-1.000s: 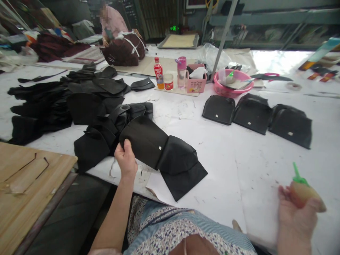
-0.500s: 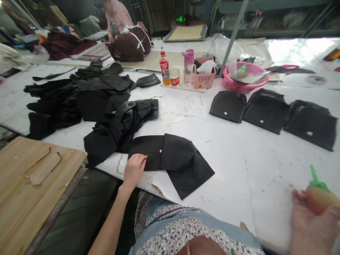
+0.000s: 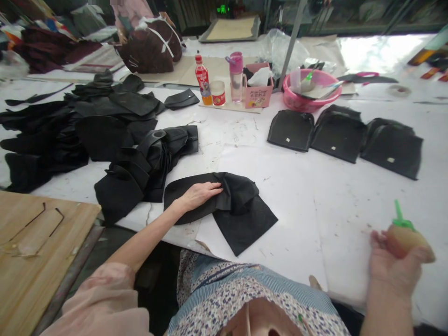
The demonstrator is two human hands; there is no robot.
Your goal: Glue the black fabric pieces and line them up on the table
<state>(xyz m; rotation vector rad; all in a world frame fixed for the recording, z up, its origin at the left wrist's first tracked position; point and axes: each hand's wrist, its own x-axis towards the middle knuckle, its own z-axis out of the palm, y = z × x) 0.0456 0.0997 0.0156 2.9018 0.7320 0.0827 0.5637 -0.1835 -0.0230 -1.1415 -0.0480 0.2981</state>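
My left hand (image 3: 199, 194) lies flat with its fingers stretched out on a black fabric piece (image 3: 231, 205) near the front edge of the white table (image 3: 325, 196). The piece bunches up under the fingertips. My right hand (image 3: 394, 261) is raised at the lower right, closed round a tan squeeze bottle with a green nozzle (image 3: 406, 233). A heap of black fabric pieces (image 3: 105, 135) lies to the left of my left hand.
Three black pieces (image 3: 341, 135) lie in a row at the right. Behind them stand a pink basin (image 3: 311, 91), a pink box (image 3: 259, 91), a pink water bottle (image 3: 236, 77) and a red drink bottle (image 3: 202, 79). A wooden board (image 3: 31, 242) is at the lower left. Another person (image 3: 147, 32) works at the far end.
My left hand laid the lifted black piece down on the table, then slid right across it with flat fingers. The right hand kept the bottle and barely moved.
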